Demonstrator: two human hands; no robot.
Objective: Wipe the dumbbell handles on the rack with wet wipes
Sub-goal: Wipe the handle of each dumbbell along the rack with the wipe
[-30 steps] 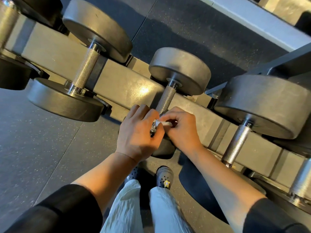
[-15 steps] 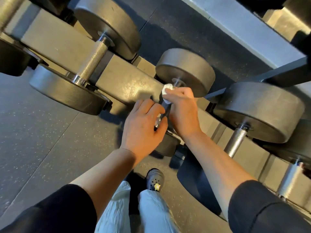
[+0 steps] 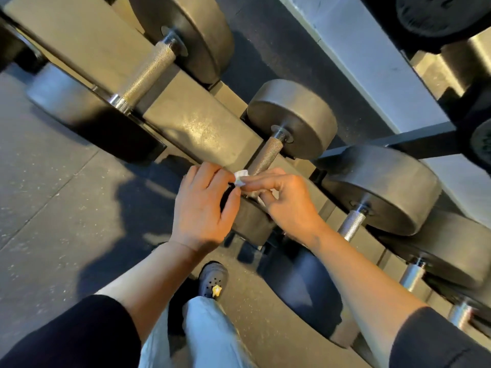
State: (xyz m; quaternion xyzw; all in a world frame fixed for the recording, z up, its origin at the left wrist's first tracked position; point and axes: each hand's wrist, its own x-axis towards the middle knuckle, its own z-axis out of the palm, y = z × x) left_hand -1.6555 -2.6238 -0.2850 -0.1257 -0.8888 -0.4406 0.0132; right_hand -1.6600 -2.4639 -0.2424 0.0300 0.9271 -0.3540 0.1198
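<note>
A small dumbbell lies across the rack beam (image 3: 196,123), its knurled steel handle (image 3: 265,158) running from the far head (image 3: 295,115) down to the near head (image 3: 252,221). My right hand (image 3: 287,200) pinches a crumpled white wet wipe (image 3: 241,178) against the lower end of that handle. My left hand (image 3: 204,208) sits just left of it, fingers curled over the near head's top edge and touching the wipe. The handle's lower end is hidden behind both hands.
A larger dumbbell with a knurled handle (image 3: 148,75) lies on the rack to the upper left, and another big one (image 3: 382,187) to the right, its handle (image 3: 352,225) showing. More handles continue at lower right. Dark rubber floor (image 3: 53,208) spreads left; my shoe (image 3: 214,280) is below.
My right hand slid the wipe from the top of the handle, by the far head, back down to its lower end. The left hand stayed on the near head.
</note>
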